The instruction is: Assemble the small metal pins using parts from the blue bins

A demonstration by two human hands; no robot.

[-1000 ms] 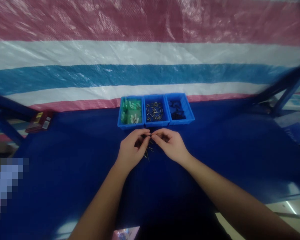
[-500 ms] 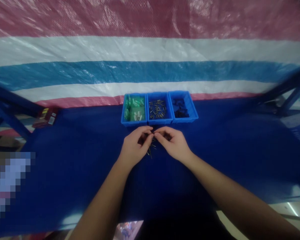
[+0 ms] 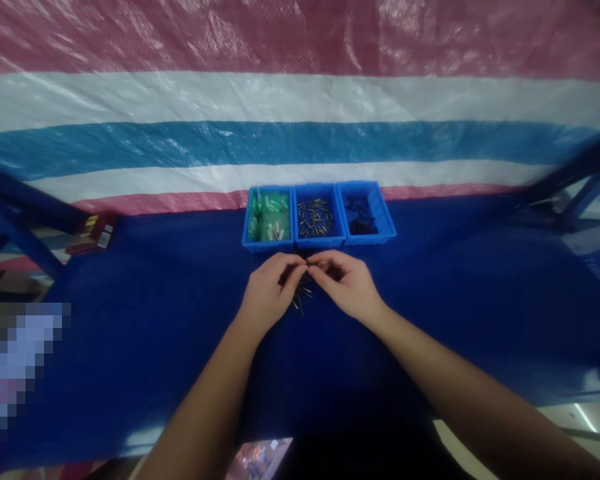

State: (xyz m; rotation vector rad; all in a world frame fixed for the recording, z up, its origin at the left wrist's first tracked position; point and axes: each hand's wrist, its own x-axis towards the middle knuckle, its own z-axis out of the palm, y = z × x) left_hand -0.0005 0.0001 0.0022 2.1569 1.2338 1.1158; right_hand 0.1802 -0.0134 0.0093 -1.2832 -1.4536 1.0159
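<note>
- While slender pins (image 3: pixel 305 291) lie fanned under the meeting fingertips, their long axes differing, the left hand (image 3: pixel 267 291) is nearer.
- It and the right hand (image 3: pixel 349 285) pinch nearly closed (holding what, if anything, I cannot tell).
- Just beyond stand three blue bins (image 3: pixel 320 244).

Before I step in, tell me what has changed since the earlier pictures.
Only the view has shifted, so the scene sits slightly further right and higher than at first. No grasp or release shows. The left hand and right hand stay close together by the loose thin pieces, in front of the blue bins; bins and maroon box stayed put.
</note>
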